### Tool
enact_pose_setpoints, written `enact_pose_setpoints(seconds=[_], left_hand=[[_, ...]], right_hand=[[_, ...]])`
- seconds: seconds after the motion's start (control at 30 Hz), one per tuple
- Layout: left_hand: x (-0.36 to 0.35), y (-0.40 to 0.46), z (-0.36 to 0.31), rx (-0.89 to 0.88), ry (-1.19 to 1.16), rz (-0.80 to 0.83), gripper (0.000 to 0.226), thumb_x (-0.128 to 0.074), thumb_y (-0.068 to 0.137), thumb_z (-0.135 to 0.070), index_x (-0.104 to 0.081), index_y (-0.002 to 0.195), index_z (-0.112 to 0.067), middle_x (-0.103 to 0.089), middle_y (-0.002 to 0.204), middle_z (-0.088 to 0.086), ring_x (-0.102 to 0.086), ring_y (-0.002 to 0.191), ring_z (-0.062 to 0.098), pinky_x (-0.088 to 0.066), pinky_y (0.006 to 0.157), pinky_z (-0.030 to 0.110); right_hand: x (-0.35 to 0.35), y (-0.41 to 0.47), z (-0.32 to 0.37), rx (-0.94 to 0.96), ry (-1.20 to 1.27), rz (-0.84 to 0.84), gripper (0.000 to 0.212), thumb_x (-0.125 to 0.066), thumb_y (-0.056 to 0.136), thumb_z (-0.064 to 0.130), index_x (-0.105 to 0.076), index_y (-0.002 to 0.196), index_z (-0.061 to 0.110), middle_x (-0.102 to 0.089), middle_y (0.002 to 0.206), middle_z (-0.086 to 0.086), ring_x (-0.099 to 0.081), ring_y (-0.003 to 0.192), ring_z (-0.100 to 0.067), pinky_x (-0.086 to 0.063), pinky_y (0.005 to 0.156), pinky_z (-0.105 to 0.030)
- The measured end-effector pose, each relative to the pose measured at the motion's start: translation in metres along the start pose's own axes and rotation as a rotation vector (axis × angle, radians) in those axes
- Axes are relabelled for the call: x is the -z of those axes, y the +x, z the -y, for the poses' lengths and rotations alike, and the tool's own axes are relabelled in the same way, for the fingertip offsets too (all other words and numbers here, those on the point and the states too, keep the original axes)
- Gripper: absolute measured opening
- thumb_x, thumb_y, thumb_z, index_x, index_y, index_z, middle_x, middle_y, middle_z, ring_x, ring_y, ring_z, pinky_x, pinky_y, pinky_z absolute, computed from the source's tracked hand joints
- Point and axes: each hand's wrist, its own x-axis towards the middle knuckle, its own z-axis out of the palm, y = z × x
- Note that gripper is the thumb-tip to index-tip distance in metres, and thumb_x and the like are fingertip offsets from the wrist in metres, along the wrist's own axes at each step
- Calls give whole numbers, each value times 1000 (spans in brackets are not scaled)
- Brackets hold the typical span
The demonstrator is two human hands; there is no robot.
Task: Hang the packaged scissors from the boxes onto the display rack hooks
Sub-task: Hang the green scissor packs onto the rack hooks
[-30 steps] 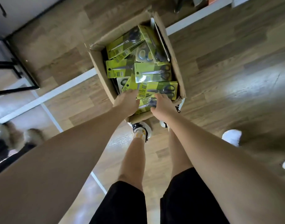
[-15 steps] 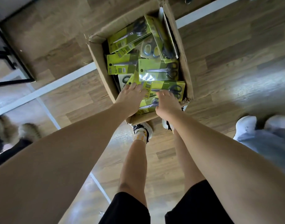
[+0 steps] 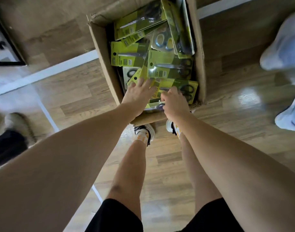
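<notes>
Several packaged scissors (image 3: 170,68), yellow-green cards jumbled flat and tilted, fill one open cardboard box (image 3: 101,52) standing on a wood floor (image 3: 235,114). Left hand (image 3: 138,96): over the box's near end, fingers spread straight, resting on the cards. Right hand (image 3: 175,104): just beside it at the box's near edge, fingers curled onto a pack (image 3: 156,106); whether it truly grips cannot be told. Two shoes (image 3: 144,132) stand just short of the box's near wall.

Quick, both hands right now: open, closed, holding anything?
Left hand: open, fingers spread flat on the scissor packs.
Right hand: fingers curled round one pack in the box.
</notes>
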Motion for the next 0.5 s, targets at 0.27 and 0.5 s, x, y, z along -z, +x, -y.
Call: enact_pose_setpoints(seconds=[0.27, 0.5], left_hand=[[3, -14, -3, -6, -19, 29, 63, -55, 84, 8, -39, 140, -17, -27, 146, 12, -30, 133, 36, -47, 96, 50], [-5, -13, 3, -2, -122, 67, 84, -54, 81, 13, -29, 151, -28, -10, 160, 7, -32, 134, 39, -46, 98, 45]], right_hand=[[17, -17, -14, -84, 51, -9, 40, -62, 88, -4, -48, 123, 6, -41, 132, -13, -58, 101, -33, -45, 81, -40], [34, -6, -25, -88, 1, -124, 30, -61, 92, 6, -53, 120, 11, -50, 124, -13, -51, 113, -34, -42, 90, -42]])
